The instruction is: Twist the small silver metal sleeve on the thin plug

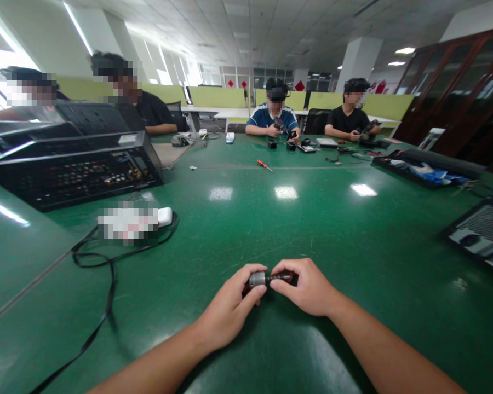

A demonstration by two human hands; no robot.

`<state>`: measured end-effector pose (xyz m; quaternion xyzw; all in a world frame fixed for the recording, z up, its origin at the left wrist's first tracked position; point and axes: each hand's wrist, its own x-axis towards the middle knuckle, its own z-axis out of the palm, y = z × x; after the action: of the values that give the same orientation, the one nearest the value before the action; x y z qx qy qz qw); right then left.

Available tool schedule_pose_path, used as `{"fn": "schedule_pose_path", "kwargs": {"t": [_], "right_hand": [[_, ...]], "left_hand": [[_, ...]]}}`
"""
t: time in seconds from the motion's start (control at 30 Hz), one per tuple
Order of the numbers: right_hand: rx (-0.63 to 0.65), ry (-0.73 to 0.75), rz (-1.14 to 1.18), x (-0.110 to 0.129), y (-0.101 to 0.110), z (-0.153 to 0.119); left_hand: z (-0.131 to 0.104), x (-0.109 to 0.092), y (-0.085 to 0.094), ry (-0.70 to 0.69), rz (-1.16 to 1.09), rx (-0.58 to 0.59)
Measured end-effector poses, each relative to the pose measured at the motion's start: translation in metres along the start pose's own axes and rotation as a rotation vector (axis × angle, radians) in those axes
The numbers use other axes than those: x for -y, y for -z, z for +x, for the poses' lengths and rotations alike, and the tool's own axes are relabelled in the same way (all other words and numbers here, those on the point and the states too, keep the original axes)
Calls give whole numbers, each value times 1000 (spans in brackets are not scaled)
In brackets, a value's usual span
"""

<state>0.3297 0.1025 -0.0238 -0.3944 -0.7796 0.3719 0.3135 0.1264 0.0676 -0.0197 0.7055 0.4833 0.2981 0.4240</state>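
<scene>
Low in the middle of the head view, a small grey metal cylinder (pixel 257 279) is held by my left hand (pixel 228 309), thumb and fingers closed around it. From its right side runs a thin, ridged metal shaft (pixel 280 278), lying level in line with the cylinder. My right hand (pixel 310 287) pinches this shaft between thumb and fingertips. The cylinder and shaft look like one part, but I cannot tell whether they are joined. Both hands are just above the green tabletop (pixel 246 230). My curled fingers hide the far side of the part.
A power strip (pixel 164 217) with a black cable (pixel 112 290) lies at left, before a large black computer case (pixel 86 175). An orange screwdriver (pixel 263 164) lies farther back. Another metal case (pixel 487 224) and a tool bag (pixel 425 169) are at right. Several people sit around the table.
</scene>
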Motion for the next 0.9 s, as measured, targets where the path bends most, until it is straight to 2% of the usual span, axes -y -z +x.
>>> {"fn": "schedule_pose_path", "kwargs": {"t": [0.9], "right_hand": [[-7, -16, 1, 0, 2, 0]], "left_hand": [[0, 0, 1, 10, 0, -10]]}}
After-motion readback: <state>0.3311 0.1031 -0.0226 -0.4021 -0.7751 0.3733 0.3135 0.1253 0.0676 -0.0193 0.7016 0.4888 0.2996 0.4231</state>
